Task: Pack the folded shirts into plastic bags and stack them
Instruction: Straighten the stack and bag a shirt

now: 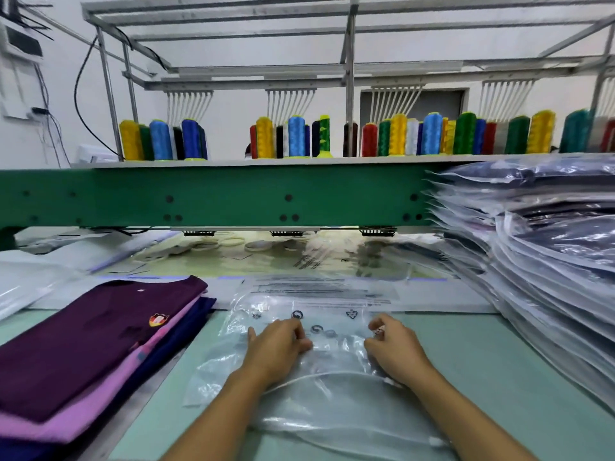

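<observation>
A clear plastic bag (319,390) with printed symbols lies crumpled on the pale green table in front of me. My left hand (278,347) rests on its middle with fingers curled, pinching the film. A little to the right, my right hand (392,347) pinches the same bag with curled fingers. At the left lies a pile of folded shirts (90,347): a dark purple one with a small crest on top, then a pink one, then navy ones. A tall stack of bagged shirts (549,261) stands at the right.
More flat plastic bags (319,291) lie beyond my hands. A green machine beam (213,194) crosses the back, with coloured thread cones (293,138) on the shelf above it. White plastic sheets (30,284) lie at the far left.
</observation>
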Available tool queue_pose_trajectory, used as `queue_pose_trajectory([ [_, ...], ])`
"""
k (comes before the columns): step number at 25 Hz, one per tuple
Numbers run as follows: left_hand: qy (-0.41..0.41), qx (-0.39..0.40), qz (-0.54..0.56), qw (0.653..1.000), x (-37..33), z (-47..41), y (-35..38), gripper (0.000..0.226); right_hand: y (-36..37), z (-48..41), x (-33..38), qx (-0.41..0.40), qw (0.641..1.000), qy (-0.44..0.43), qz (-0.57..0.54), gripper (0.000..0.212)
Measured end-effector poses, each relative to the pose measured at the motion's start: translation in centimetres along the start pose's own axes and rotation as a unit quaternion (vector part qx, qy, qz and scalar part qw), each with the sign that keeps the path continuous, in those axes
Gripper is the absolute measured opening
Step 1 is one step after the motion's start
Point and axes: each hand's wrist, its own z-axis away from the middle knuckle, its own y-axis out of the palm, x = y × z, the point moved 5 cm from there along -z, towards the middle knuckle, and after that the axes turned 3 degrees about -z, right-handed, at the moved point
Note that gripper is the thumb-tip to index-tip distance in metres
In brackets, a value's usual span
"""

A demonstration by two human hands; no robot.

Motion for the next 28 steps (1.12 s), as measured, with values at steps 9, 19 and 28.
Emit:
queue_pose_trajectory([
  [9, 0.196, -0.081, 0.013, 0.977, -5.5, 2.3, -2.1, 0.021, 0.0, 0.4, -0.1, -0.04, 0.966, 0.075, -0.244, 0.025],
  [19, 0.331, -0.161, 0.049, 0.928, -10.2, 4.7, -0.9, 0.014, 0.4, 1.1, 1.1, 0.069, 0.905, 0.119, -0.403, 0.011],
  [28, 0.289, -0.203, -0.023, 0.935, -9.7, 4.2, -1.8, 0.01, -0.5, 0.8, 1.4, 0.077, 0.9, 0.088, -0.421, 0.017],
])
